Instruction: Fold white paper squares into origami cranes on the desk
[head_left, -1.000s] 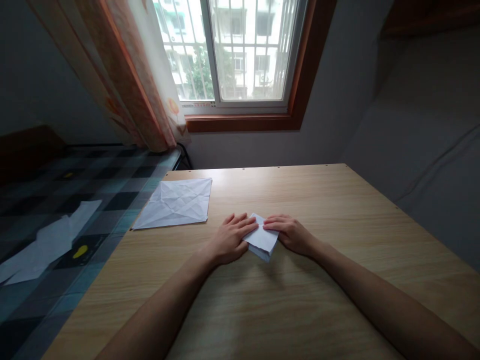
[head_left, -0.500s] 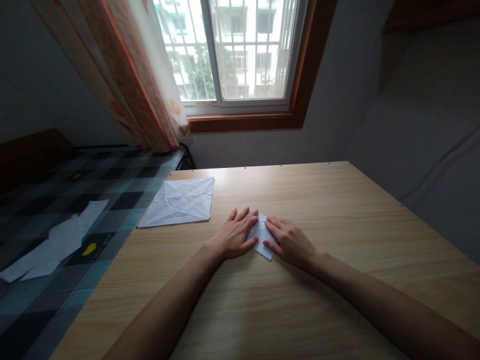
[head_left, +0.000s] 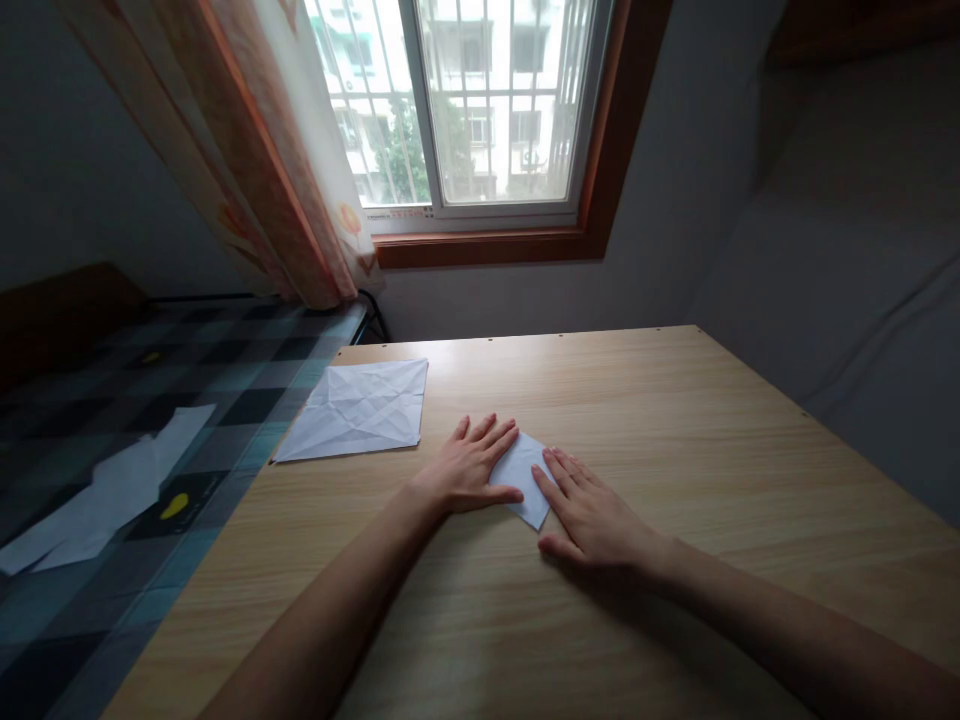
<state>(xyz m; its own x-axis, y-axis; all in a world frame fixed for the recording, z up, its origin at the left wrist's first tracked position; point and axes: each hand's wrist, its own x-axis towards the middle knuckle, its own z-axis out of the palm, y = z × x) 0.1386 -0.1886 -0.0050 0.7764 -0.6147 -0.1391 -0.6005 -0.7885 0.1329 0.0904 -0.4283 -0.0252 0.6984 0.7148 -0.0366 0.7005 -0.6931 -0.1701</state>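
Barred window (head_left: 480,100) admitted grey daylight; wooden frame, patterned orange curtain (head_left: 270,170) drawn left. Plain grey walls (head_left: 825,200). Light wood-grain bench (head_left: 675,420) stood below sill. Checked bed cover (head_left: 225,360) at left, dim

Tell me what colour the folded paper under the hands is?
White. The paper shows best in the head view.

The left hand (head_left: 466,468) lies flat, palm down, fingers spread forward. The right hand (head_left: 592,512) lies flat just beside it, fingers angled leftward. Both forearms converge.
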